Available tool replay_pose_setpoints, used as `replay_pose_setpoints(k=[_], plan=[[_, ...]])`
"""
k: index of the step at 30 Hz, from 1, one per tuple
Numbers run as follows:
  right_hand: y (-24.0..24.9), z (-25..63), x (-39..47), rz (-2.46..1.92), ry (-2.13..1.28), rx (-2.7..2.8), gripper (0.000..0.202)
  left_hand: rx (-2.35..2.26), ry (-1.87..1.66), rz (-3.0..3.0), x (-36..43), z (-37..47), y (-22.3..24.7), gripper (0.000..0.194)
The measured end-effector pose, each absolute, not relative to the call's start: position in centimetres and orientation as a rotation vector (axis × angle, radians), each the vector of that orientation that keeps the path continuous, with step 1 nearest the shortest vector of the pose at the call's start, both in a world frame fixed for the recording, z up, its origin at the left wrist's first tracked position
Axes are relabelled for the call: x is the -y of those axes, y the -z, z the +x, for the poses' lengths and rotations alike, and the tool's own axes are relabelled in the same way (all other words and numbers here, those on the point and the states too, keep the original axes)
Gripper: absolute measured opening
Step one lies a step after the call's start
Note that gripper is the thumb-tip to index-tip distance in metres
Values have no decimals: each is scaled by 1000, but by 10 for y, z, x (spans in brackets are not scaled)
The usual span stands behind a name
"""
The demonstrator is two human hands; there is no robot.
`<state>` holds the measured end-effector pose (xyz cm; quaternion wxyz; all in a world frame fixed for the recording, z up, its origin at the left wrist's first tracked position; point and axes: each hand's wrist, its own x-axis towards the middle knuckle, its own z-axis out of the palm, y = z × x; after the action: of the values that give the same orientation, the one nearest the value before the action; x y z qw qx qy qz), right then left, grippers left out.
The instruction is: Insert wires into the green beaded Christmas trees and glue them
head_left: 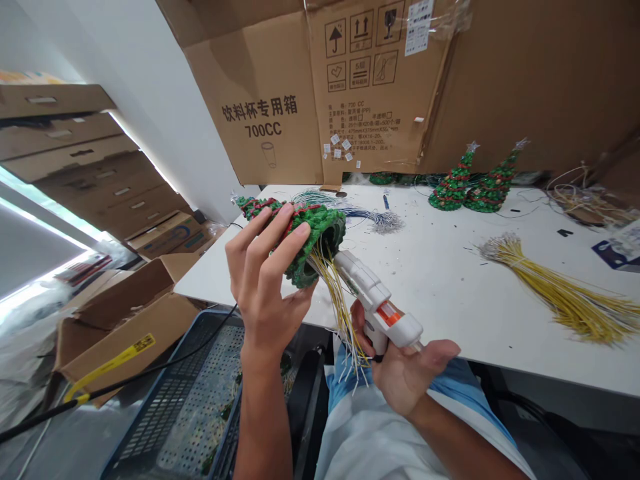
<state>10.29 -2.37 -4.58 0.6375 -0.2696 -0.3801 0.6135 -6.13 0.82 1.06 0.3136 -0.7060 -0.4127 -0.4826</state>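
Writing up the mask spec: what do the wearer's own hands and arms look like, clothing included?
Left hand and right hand: five-fingered, no gloves; no rings or watches visible. Left forearm and right forearm: no sleeve, cable or marking visible. Upper arms out of view, so sleeve length unclear. White garment over the torso, light-blue cloth at the lap.

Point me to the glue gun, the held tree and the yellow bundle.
Glue gun (369, 285), head view: on its white body.
Held tree (321, 221), head view: on its green side near the base.
Yellow bundle (557, 288), head view: on its middle strands.
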Motion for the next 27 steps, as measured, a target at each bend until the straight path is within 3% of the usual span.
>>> replay_pose_setpoints(k=[19,27], plan=[[45,102,22,-520,-1617,729,99,1059,1355,-1878,-8,-63,-9,70],[44,101,22,-509,-1605,698,97,1038,1346,-1850,-8,-61,-12,63]])
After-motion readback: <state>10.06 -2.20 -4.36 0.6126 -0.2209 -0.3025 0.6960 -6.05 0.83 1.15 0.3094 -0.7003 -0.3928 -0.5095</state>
